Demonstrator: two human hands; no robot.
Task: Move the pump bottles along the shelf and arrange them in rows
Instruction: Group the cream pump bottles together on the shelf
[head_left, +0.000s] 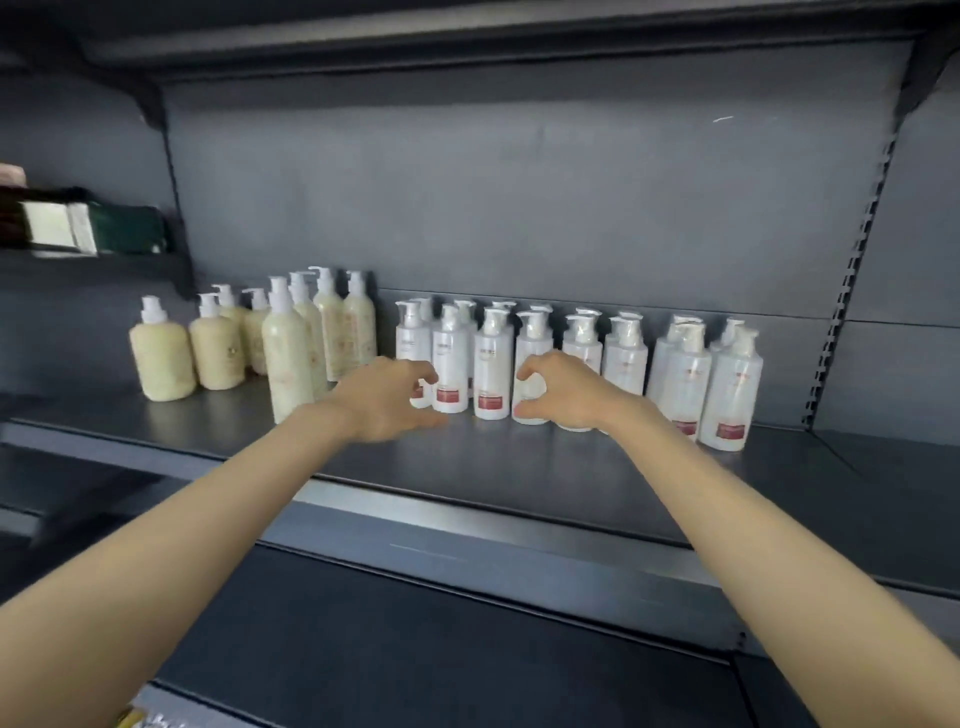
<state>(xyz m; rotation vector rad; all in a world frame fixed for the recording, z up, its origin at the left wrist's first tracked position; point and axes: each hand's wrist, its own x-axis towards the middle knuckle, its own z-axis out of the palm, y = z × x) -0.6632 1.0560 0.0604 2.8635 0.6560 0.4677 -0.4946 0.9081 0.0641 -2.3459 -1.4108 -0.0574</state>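
On the dark shelf (519, 467), white pump bottles (685, 364) with red labels stand upright in rows from the middle to the right. Cream pump bottles (215, 345) stand clustered at the left. Our right hand (566, 397) curls thumb and fingers round the middle bottle (532, 332) of the near row. Our left hand (387, 402) reaches the leftmost white bottle (413, 340), fingers curled beside it; we cannot tell whether they grip it.
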